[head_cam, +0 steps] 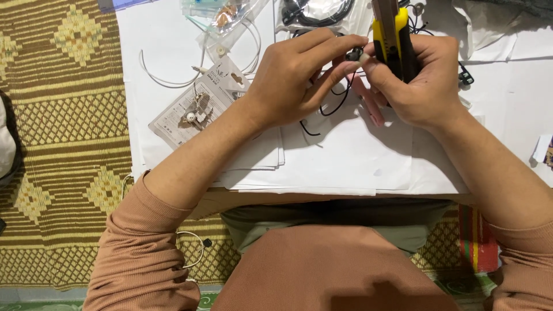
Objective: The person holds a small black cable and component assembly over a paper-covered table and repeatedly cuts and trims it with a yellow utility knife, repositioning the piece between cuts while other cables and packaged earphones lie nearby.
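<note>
A small black earpiece (353, 55) on a thin black cable (337, 103) sits pinched between the thumb and forefinger of the left hand (294, 80), with the cable looping down beneath both palms. Touching it from the other side, the right hand (417, 80) is clenched around a yellow and black utility knife (393, 40), held upright with its tip near the earpiece. Both hands hover over white paper sheets (345, 155) covering the worktop. Left of the left hand lies an opened retail card with white earphones (193, 112). Beyond the hands sit clear plastic bags (230, 17). A woven yellow mat (63, 132) lies farther left.
</note>
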